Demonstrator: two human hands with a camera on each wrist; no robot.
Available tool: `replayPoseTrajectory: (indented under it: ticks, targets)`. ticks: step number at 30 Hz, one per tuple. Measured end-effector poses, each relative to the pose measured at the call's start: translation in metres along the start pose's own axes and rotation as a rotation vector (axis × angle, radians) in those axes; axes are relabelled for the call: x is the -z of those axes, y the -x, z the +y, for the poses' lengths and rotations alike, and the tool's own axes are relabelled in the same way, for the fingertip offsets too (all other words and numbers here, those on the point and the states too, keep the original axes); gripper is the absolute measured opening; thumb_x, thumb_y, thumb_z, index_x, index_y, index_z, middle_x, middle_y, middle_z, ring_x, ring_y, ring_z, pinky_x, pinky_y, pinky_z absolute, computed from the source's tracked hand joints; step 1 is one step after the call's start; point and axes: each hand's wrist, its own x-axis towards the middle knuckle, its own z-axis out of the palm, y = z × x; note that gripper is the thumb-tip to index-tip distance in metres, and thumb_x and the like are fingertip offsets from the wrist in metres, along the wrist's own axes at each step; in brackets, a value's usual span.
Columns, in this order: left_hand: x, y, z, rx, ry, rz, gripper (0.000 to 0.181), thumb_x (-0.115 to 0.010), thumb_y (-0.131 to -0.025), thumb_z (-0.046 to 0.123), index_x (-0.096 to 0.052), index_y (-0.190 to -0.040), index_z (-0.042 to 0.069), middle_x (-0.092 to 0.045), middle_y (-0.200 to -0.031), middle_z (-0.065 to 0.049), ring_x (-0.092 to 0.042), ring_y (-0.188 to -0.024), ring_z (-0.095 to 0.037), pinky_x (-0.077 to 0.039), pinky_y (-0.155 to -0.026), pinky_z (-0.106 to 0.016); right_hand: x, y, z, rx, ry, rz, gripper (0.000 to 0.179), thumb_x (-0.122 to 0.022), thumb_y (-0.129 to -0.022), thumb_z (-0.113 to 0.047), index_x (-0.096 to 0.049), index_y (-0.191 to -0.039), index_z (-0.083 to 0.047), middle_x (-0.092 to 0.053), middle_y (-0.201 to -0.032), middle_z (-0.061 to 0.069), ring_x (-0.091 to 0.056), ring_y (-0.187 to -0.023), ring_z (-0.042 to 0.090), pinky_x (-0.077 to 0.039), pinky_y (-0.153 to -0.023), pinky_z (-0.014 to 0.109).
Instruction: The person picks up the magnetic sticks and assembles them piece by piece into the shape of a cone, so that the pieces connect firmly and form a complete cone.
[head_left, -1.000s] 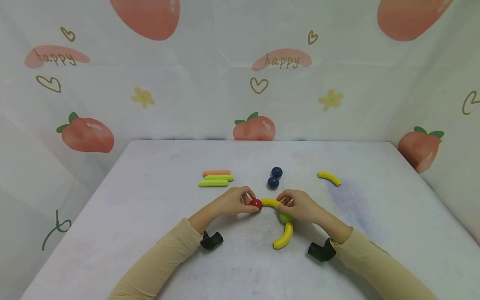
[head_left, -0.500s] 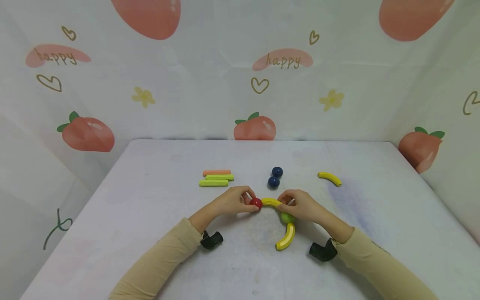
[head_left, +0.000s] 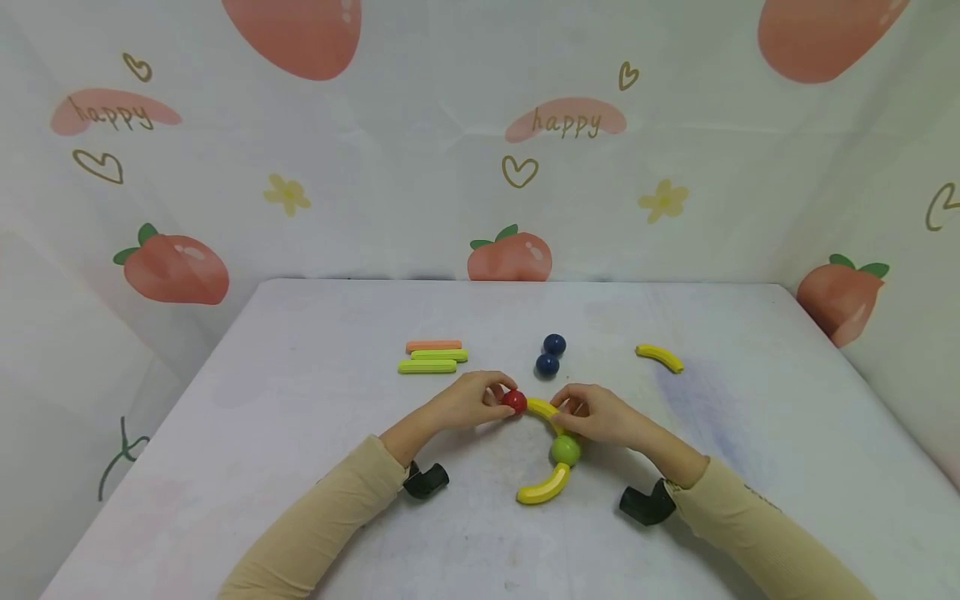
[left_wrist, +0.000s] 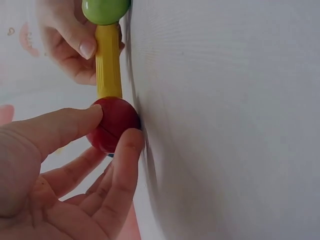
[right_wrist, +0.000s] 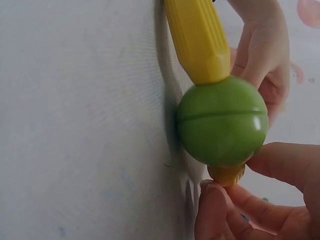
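My left hand [head_left: 476, 400] pinches a red ball [head_left: 514, 402] between thumb and fingers, as the left wrist view shows close up. One end of a curved yellow rod [left_wrist: 108, 60] meets this ball. My right hand [head_left: 600, 414] pinches that same rod near its other end, right beside a green ball [head_left: 566, 451]. From the green ball's near side a second curved yellow rod [head_left: 543, 490] bends off to the left. In the right wrist view the green ball [right_wrist: 222, 120] has a seam around it, and the pinched rod is mostly hidden behind it and the fingers.
Beyond the hands lie two dark blue balls [head_left: 547, 365]. Left of them are two lime-green straight rods [head_left: 427, 366] and an orange one [head_left: 433, 346]. Another curved yellow rod [head_left: 659, 357] lies to the right on the white table [head_left: 300, 375]. Black wrist mounts [head_left: 647, 504] hang beneath the sleeves.
The joined chain has turned: the green ball shifted slightly left and nearer, and the near yellow rod swung leftward. The red ball moved slightly farther away. Both hands keep their grips.
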Motion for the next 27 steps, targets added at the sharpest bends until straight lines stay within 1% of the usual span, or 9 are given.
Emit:
replayPoseTrajectory:
  ticks: [2, 5, 10, 14, 20, 24, 27]
  targets:
    - [-0.001, -0.0004, 0.0014, -0.014, 0.011, -0.006, 0.035, -0.067, -0.085, 0.013, -0.059, -0.118, 0.006, -0.064, -0.102, -0.01, -0.061, -0.082, -0.012, -0.051, -0.074, -0.021, -0.001, -0.0002, -0.0004, -0.001, -0.022, -0.008, 0.026, -0.06, -0.089, -0.017, -0.057, -0.107, 0.001, -0.061, -0.086, 0.009, -0.053, -0.062, 0.012, -0.048, -0.057, 0.023]
    - [-0.0027, -0.0011, 0.003, -0.057, 0.024, -0.024, 0.036, -0.067, -0.086, 0.013, -0.058, -0.119, 0.004, -0.064, -0.106, -0.012, -0.064, -0.086, -0.015, -0.053, -0.079, -0.024, -0.0023, 0.0, -0.0007, 0.008, -0.053, -0.022, 0.028, -0.06, -0.089, -0.017, -0.055, -0.11, 0.002, -0.061, -0.09, 0.012, -0.055, -0.064, 0.012, -0.05, -0.059, 0.023]
    - [-0.0051, -0.0024, 0.0045, -0.105, 0.047, -0.042, 0.037, -0.066, -0.087, 0.013, -0.056, -0.121, 0.004, -0.063, -0.114, -0.014, -0.066, -0.091, -0.019, -0.054, -0.082, -0.026, -0.0042, -0.0003, -0.0003, 0.028, -0.098, -0.034, 0.036, -0.06, -0.09, -0.016, -0.049, -0.119, 0.001, -0.059, -0.095, 0.015, -0.058, -0.066, 0.014, -0.052, -0.06, 0.027]
    - [-0.0063, -0.0031, 0.0053, -0.115, 0.087, -0.046, 0.04, -0.065, -0.087, 0.012, -0.053, -0.124, 0.004, -0.062, -0.117, -0.014, -0.067, -0.096, -0.022, -0.054, -0.084, -0.027, -0.0051, -0.0017, 0.0, 0.046, -0.086, -0.009, 0.04, -0.06, -0.09, -0.02, -0.047, -0.122, 0.0, -0.06, -0.091, 0.014, -0.056, -0.063, 0.014, -0.05, -0.058, 0.026]
    - [-0.0079, -0.0022, 0.008, -0.134, 0.153, -0.056, 0.044, -0.064, -0.087, 0.011, -0.048, -0.128, 0.003, -0.06, -0.118, -0.016, -0.066, -0.101, -0.025, -0.054, -0.085, -0.028, -0.0053, -0.0029, -0.0003, 0.063, -0.064, 0.012, 0.038, -0.06, -0.091, -0.025, -0.05, -0.122, -0.005, -0.061, -0.087, 0.011, -0.054, -0.064, 0.015, -0.048, -0.055, 0.025]
    - [-0.0073, 0.0003, 0.0095, -0.113, 0.183, -0.069, 0.047, -0.064, -0.088, 0.013, -0.045, -0.13, 0.004, -0.059, -0.119, -0.015, -0.065, -0.104, -0.025, -0.054, -0.086, -0.029, -0.0051, -0.0026, 0.0002, 0.069, -0.064, 0.015, 0.037, -0.06, -0.091, -0.025, -0.051, -0.121, -0.006, -0.062, -0.088, 0.012, -0.055, -0.064, 0.015, -0.048, -0.055, 0.025]
    - [-0.0046, 0.0024, 0.0072, -0.098, 0.179, -0.07, 0.045, -0.063, -0.089, 0.017, -0.046, -0.128, 0.004, -0.06, -0.117, -0.013, -0.065, -0.104, -0.024, -0.053, -0.087, -0.029, -0.0043, -0.0013, 0.0015, 0.05, -0.064, 0.029, 0.037, -0.061, -0.091, -0.025, -0.05, -0.12, -0.006, -0.062, -0.088, 0.012, -0.055, -0.064, 0.015, -0.049, -0.056, 0.026]
